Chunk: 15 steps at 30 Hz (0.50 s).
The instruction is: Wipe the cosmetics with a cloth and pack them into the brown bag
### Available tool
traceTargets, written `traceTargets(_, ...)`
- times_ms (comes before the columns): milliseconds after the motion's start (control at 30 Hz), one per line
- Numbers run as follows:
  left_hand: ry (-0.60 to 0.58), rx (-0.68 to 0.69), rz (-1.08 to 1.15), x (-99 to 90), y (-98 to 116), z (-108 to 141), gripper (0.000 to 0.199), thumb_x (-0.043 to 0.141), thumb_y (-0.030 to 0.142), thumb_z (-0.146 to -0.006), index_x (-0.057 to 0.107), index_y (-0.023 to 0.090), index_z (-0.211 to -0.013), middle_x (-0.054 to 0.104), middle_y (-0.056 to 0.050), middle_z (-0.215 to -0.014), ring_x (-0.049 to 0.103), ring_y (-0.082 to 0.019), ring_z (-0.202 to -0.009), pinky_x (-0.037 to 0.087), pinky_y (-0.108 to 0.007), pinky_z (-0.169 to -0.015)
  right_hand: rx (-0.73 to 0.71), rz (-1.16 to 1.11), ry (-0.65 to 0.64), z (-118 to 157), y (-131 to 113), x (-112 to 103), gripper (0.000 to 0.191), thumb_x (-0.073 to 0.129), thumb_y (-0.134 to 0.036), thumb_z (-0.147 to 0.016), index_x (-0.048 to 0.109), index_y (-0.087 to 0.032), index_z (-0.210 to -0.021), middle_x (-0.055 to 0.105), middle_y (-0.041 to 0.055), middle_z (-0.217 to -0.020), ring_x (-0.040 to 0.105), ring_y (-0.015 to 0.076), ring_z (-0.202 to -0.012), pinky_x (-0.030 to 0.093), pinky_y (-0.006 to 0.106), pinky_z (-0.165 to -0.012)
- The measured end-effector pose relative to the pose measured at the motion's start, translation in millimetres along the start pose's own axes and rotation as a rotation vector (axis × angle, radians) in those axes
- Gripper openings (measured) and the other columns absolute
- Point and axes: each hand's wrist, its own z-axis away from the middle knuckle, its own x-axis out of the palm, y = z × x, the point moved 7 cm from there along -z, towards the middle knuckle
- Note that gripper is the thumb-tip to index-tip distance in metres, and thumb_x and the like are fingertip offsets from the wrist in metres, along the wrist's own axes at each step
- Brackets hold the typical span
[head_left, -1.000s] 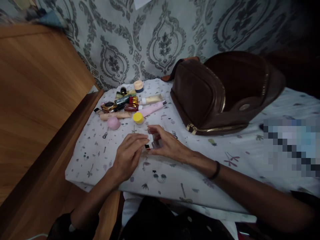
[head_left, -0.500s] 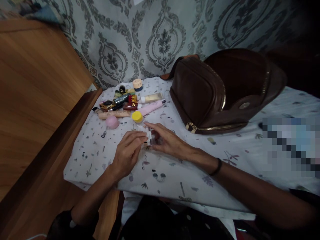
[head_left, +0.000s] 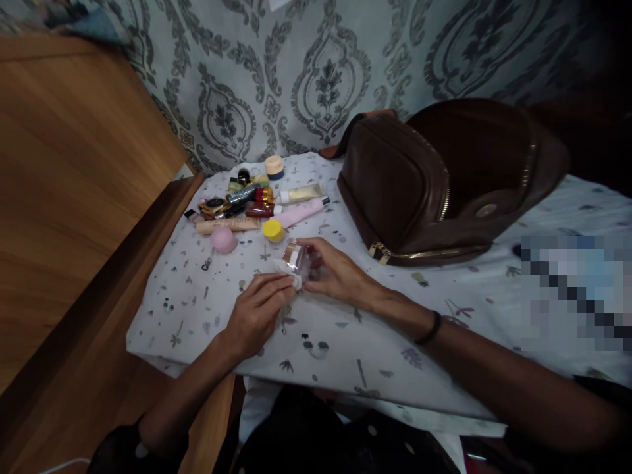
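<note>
Between my hands is a small clear plastic pack point(head_left: 295, 256) with brownish contents and a white part. My right hand point(head_left: 332, 271) grips it from the right, thumb and fingers curved round its side. My left hand point(head_left: 258, 311) has its fingers together at the pack's lower left edge, pressed on a white piece there. Just beyond the pack, a yellow-lidded jar point(head_left: 273, 230) stands on the patterned cloth, and a round pink item point(head_left: 224, 240) lies to its left.
Tubes, bottles and compacts, among them a pink tube point(head_left: 302, 212) and a beige tube point(head_left: 228, 226), lie in a group further back. An unzipped brown bag point(head_left: 395, 184) sits at the right. A wooden panel point(head_left: 89, 125) rises at the left.
The pack has turned and more of its brownish contents now shows. My left hand has shifted slightly down, towards the pack's lower edge.
</note>
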Motion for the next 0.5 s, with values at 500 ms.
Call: traceTargets(500,-0.001,-0.025,0.094,3.8,-4.4,-0.3,0.032,0.048,0.002,-0.093,0.061,0.019,-0.117,0.070,-0.010,-0.114,0.060,-0.022,-0.114,0.058,-0.044,-0.090,-0.033,0.006,0.015,-3.4,-16.6,-11.7,0.040,0.059,-0.047,-0.091,0.058,-0.024,-0.123,0.060,0.0084,-0.112,0.057,0.0245,-0.106,0.049,0.041,-0.090)
